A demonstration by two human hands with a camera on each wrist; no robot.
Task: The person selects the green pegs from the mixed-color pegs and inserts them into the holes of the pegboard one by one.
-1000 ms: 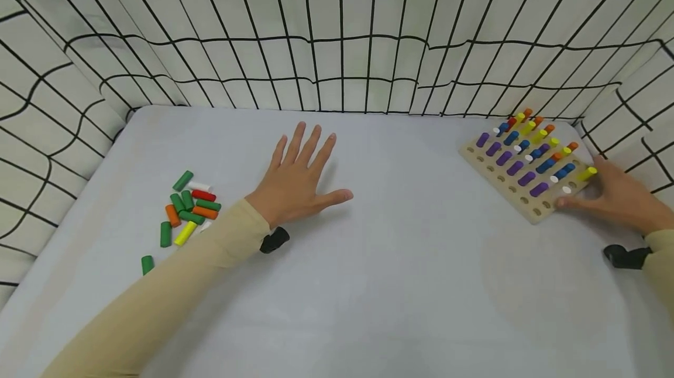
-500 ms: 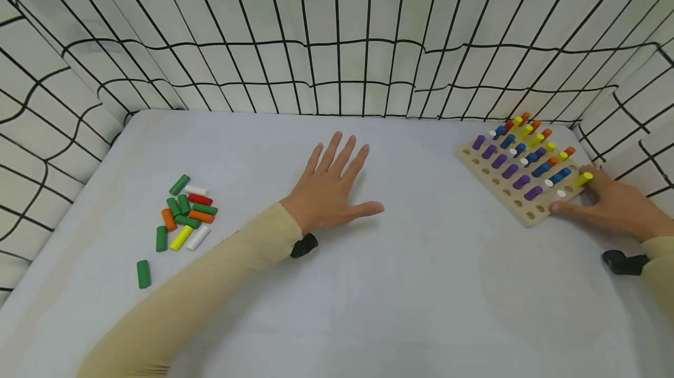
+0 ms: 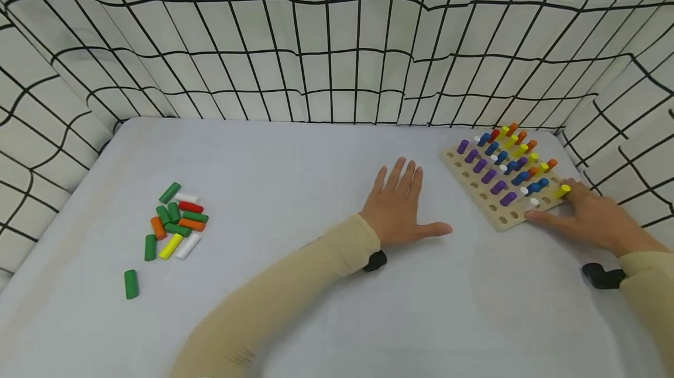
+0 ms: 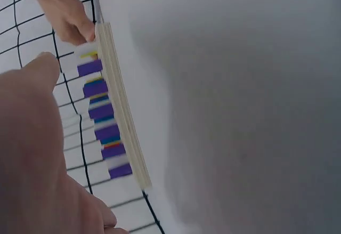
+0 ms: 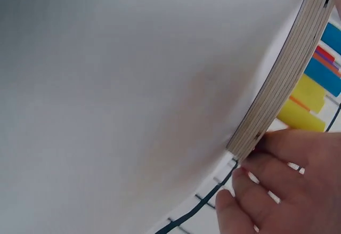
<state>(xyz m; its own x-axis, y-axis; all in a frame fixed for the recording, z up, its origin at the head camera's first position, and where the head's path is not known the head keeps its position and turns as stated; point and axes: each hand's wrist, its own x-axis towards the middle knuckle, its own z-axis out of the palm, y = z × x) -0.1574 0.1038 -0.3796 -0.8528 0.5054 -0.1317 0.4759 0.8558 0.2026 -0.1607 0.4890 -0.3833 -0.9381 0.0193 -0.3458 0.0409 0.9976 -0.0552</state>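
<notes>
The wooden pegboard [image 3: 478,194], filled with purple, blue, white, yellow, orange and red pegs, lies at the table's far right. My right hand [image 3: 595,220] grips its near right corner, thumb on the front edge. In the right wrist view, fingers [image 5: 277,172] bend against the board's layered edge [image 5: 282,79]. To the left of the board, my left hand [image 3: 395,205] hovers low over the table with fingers straight and spread, holding nothing. In the left wrist view its thumb [image 4: 42,71] points toward the pegboard [image 4: 122,106], apart from it.
Loose pegs lie in a cluster at the left: several green pegs [image 3: 178,229], orange [image 3: 158,228], red [image 3: 191,207], yellow [image 3: 171,246] and white ones [image 3: 188,246]. One green peg [image 3: 131,284] lies apart, nearer. A black grid net [image 3: 342,53] borders the white table [image 3: 316,161].
My left hand has moved right across the table toward the pegboard, fingers still spread. My right hand stays at the board's corner. The head view has shifted slightly.
</notes>
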